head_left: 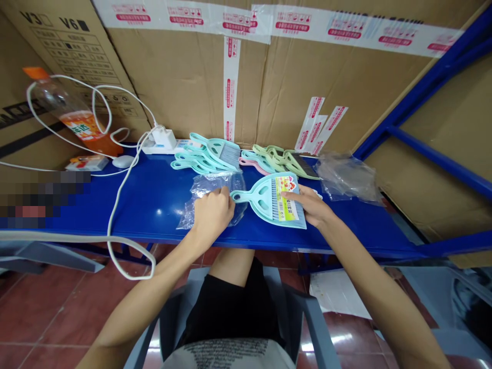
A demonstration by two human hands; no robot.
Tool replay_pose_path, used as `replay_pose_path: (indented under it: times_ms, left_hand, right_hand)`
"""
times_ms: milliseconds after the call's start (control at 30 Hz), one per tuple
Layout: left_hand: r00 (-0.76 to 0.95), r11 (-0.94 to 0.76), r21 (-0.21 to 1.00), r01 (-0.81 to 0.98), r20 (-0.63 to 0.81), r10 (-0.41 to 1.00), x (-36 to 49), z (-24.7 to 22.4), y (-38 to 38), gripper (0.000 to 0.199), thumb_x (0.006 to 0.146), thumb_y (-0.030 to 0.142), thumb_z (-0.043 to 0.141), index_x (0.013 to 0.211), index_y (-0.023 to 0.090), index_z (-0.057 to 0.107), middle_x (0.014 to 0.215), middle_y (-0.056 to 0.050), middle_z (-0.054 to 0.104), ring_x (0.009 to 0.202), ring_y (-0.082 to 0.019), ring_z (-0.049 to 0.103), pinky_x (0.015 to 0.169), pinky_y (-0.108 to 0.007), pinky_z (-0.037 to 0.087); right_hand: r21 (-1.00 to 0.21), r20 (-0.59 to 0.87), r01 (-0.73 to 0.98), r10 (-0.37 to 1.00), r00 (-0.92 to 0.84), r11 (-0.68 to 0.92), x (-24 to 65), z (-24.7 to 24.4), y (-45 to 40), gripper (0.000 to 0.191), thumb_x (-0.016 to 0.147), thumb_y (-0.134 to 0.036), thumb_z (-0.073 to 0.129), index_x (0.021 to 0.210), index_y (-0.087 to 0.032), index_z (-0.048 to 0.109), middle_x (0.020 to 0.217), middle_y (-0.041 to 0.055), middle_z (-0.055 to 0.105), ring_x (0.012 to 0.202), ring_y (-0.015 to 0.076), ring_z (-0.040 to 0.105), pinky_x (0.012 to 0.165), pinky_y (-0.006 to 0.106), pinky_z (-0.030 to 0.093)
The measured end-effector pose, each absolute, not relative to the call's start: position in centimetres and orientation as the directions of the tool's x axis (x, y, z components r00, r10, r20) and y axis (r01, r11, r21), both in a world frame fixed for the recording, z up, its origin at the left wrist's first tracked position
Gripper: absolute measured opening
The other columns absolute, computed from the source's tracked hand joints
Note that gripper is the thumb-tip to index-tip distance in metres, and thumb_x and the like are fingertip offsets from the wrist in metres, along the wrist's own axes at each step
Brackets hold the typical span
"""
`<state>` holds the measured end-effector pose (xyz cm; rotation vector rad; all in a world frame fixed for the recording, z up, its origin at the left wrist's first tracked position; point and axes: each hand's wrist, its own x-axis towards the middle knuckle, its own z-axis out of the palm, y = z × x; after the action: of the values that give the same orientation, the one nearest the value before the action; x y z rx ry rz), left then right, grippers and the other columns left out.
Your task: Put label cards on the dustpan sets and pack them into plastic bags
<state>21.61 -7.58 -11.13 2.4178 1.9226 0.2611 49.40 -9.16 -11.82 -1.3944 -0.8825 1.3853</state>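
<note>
A mint dustpan and brush set [263, 201] with a yellow and white label card [286, 204] lies level between my hands. My left hand [214, 210] is closed at the end of its handle, over crinkled clear plastic [196, 193]. At the wide end my right hand [309, 205] grips the pan, thumb on the label card and the other fingers mostly hidden behind it. Behind, against the cardboard, sit a pile of mint dustpan sets [209, 154] and a pile of green ones [282, 160] with a pink one [255, 164].
Clear plastic bags [348, 177] lie right on the blue table [146, 197]. At the left are an orange drink bottle [79, 120], a power strip with a white plug [163, 139], and a looping white cable [111, 220]. A blue metal frame [426, 159] slants at the right.
</note>
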Motion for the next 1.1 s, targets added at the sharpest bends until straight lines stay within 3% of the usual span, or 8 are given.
replay_pose_path:
  times_ms: [167,400,567,700,800,967,1100]
  left_hand:
    - [0.257,-0.28,0.115,0.953,0.177,0.95,22.4,-10.7,-8.3,0.032,0.112,0.024,0.041,0.117,0.015,0.072,0.113,-0.016,0.083,0.097,-0.034,0.083,0.075,-0.036,0.057]
    - [0.286,-0.318,0.143,0.937,0.206,0.936,22.9,-10.5,-8.6,0.03,0.111,0.022,0.042,0.116,0.015,0.071,0.108,-0.017,0.082,0.094,-0.036,0.083,0.072,-0.037,0.057]
    - [0.296,-0.328,0.192,0.925,0.178,0.938,23.3,-10.4,-8.8,0.028,0.11,0.022,0.045,0.119,0.014,0.07,0.102,-0.017,0.083,0.09,-0.038,0.083,0.073,-0.038,0.058]
    - [0.354,-0.385,0.183,0.905,0.178,0.918,23.3,-10.4,-8.8,0.029,0.112,0.021,0.043,0.118,0.013,0.069,0.097,-0.017,0.083,0.088,-0.036,0.084,0.073,-0.036,0.058]
    - [0.379,-0.407,0.168,0.898,0.177,0.908,23.1,-10.2,-8.8,0.03,0.113,0.02,0.041,0.119,0.012,0.069,0.097,-0.019,0.083,0.088,-0.037,0.083,0.072,-0.038,0.058]
    - [0.412,-0.442,0.133,0.887,0.204,0.888,23.1,-10.1,-8.9,0.028,0.115,0.019,0.042,0.119,0.013,0.069,0.095,-0.017,0.081,0.083,-0.037,0.082,0.066,-0.038,0.054]
    - [0.472,-0.535,0.12,0.836,0.339,0.814,23.9,-10.5,-9.4,0.022,0.114,0.018,0.047,0.111,0.016,0.069,0.104,-0.013,0.079,0.095,-0.031,0.08,0.062,-0.033,0.049]
  right_hand:
    - [-0.971,-0.223,-0.115,0.968,0.117,-0.209,48.9,-9.7,-8.7,0.047,0.061,-0.022,0.106,0.098,-0.021,0.077,0.106,0.0086,0.088,0.099,0.0334,0.086,0.093,0.048,0.072]
    - [-0.996,0.007,0.085,0.985,0.17,-0.008,47.5,-7.2,-9.3,0.039,0.067,-0.022,0.099,0.1,-0.022,0.081,0.109,0.0075,0.088,0.1,0.0331,0.085,0.09,0.049,0.071]
    - [-0.992,-0.119,0.048,0.993,0.02,-0.12,46.0,-7.5,-9.8,0.037,0.063,-0.021,0.1,0.095,-0.02,0.081,0.093,0.0069,0.087,0.076,0.0287,0.082,0.068,0.041,0.07]
    - [-0.982,-0.184,-0.037,0.982,0.034,-0.183,45.1,-9.0,-9.5,0.036,0.059,-0.023,0.101,0.088,-0.021,0.08,0.088,0.0063,0.086,0.073,0.0282,0.081,0.063,0.038,0.068]
    - [-0.984,-0.167,-0.083,0.982,0.091,-0.159,44.9,-9.9,-9.1,0.041,0.055,-0.027,0.104,0.087,-0.021,0.079,0.088,0.0061,0.086,0.076,0.0293,0.082,0.067,0.04,0.068]
    - [-0.991,-0.059,-0.126,0.979,0.197,-0.034,44.8,-10.4,-8.8,0.048,0.055,-0.032,0.106,0.094,-0.023,0.08,0.097,0.0034,0.087,0.089,0.0296,0.083,0.089,0.046,0.068]
    - [-0.981,-0.089,-0.18,0.989,0.115,-0.068,43.8,-10.9,-9.0,0.052,0.053,-0.035,0.108,0.095,-0.023,0.079,0.095,0.0031,0.087,0.091,0.0306,0.083,0.093,0.048,0.067]
